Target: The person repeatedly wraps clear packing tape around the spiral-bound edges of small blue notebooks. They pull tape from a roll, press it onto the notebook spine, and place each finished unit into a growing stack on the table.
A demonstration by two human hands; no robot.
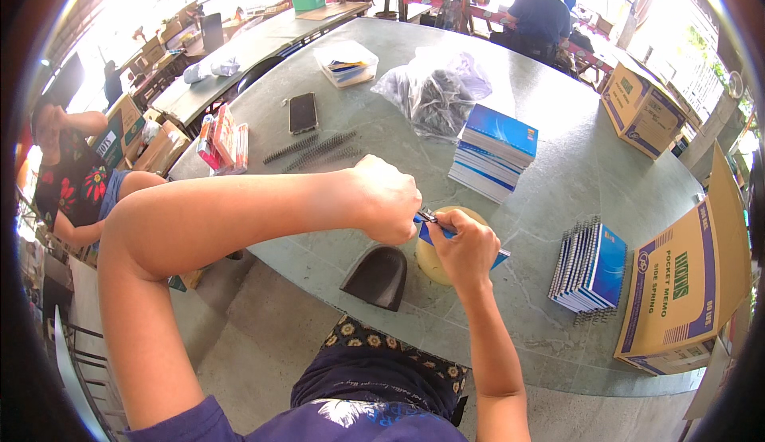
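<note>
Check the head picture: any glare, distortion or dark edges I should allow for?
Head view: daylight beyond the table is blown out white along the top; head view: the table's edge bows with the fisheye lens; head view: the picture's corners go black.

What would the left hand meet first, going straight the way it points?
Apart from the small metal tool at the left hand, probably the right hand, just across; depth is hard to judge.
</note>
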